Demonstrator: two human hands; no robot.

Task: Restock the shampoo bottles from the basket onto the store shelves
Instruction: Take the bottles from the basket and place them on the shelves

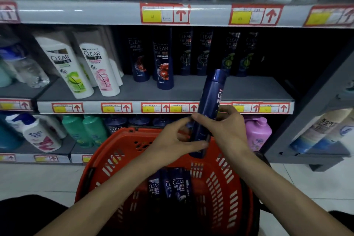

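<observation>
Red basket (227, 186) with blue bottles (178, 186), left hand (172, 141) and right hand (228, 130) both gripping raised bottle (211, 97)

Basket (220, 188) cut off below — price tags (164, 13) blurred.

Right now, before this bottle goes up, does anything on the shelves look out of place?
Yes. A clear plastic water bottle sits on the shelf left of the white shampoo bottles, the one thing there that is not shampoo. It looks left behind. I see nothing spilled or damaged.
</observation>
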